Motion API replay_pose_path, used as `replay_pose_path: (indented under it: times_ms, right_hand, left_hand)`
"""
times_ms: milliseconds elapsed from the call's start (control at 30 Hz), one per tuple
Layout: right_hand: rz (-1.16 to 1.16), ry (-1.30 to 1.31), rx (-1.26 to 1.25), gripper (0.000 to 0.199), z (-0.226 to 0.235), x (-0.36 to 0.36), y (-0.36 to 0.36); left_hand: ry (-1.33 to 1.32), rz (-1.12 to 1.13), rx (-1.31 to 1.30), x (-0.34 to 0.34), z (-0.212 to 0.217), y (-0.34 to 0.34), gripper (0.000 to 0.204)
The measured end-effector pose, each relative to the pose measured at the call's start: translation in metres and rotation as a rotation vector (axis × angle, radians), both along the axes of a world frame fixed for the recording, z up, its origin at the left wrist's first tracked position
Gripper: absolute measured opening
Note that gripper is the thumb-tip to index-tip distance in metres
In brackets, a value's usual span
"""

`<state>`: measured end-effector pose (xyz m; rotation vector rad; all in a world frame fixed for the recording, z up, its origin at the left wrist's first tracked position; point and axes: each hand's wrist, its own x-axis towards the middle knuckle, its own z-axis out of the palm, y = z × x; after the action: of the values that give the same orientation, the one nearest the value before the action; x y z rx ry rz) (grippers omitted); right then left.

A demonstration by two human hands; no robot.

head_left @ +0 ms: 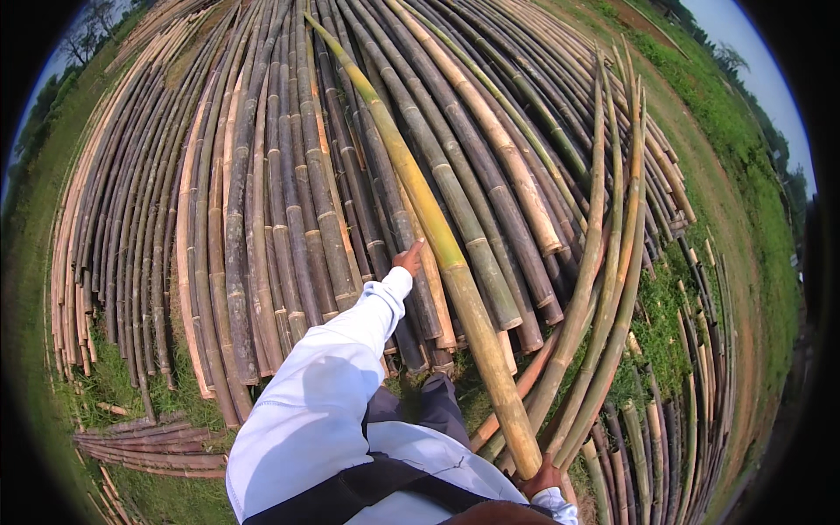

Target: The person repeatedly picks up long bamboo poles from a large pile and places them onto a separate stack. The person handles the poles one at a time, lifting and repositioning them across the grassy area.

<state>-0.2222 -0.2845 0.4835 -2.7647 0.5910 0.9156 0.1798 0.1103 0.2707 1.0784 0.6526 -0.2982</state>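
Observation:
A long yellow-green bamboo pole (pixel 437 236) runs from the lower right up over the stack toward the top. My right hand (pixel 541 479) grips its thick cut end near my body. My left hand (pixel 408 257), in a white sleeve, reaches forward beside the pole's middle; I cannot tell whether it touches the pole. Below the pole lies a wide stack of grey-brown bamboo poles (pixel 289 192).
Several loose curved poles (pixel 604 289) lie across the stack's right side. Shorter poles (pixel 153 444) rest on the grass at lower left, and more (pixel 674 429) at lower right. A dirt strip (pixel 726 219) and grass border the right; trees stand far off.

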Motion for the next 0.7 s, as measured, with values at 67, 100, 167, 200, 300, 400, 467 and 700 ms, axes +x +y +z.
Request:
replay_pose_path:
  times_ms: [67,100,167,200,300,400,467,700]
  right_hand:
    - [-0.221,-0.066,0.105,0.072,0.005,-0.037,-0.02]
    - [-0.408,-0.123,0.176,0.068,0.004,-0.054,-0.028]
    - [-0.919,-0.216,0.392,0.062,-0.015,-0.089,-0.029]
    - [-1.172,-0.247,0.495,0.06,-0.021,-0.111,-0.027]
    - [-1.155,-0.315,0.493,0.054,-0.036,-0.152,-0.029]
    - [-0.623,-0.197,0.042,0.053,-0.031,-0.173,-0.033]
    - [-0.478,-0.179,-0.051,0.053,-0.015,-0.182,-0.038]
    - [-0.143,-0.274,-0.163,0.056,0.031,-0.178,-0.047]
  left_hand:
    - [0.057,0.024,-0.148,0.015,0.001,-0.024,0.094]
    - [-0.07,0.034,-0.264,0.016,-0.001,-0.037,0.09]
    - [0.015,0.101,-0.106,0.013,-0.003,-0.057,0.075]
    - [0.111,0.153,0.122,0.002,-0.004,-0.068,0.071]
    - [0.273,0.248,0.249,-0.03,0.011,-0.079,0.061]
    - [0.221,0.225,0.095,-0.075,0.043,-0.085,0.059]
    - [0.12,0.163,0.16,-0.095,0.061,-0.101,0.056]
    - [-0.082,0.039,0.009,-0.039,0.107,-0.129,0.035]
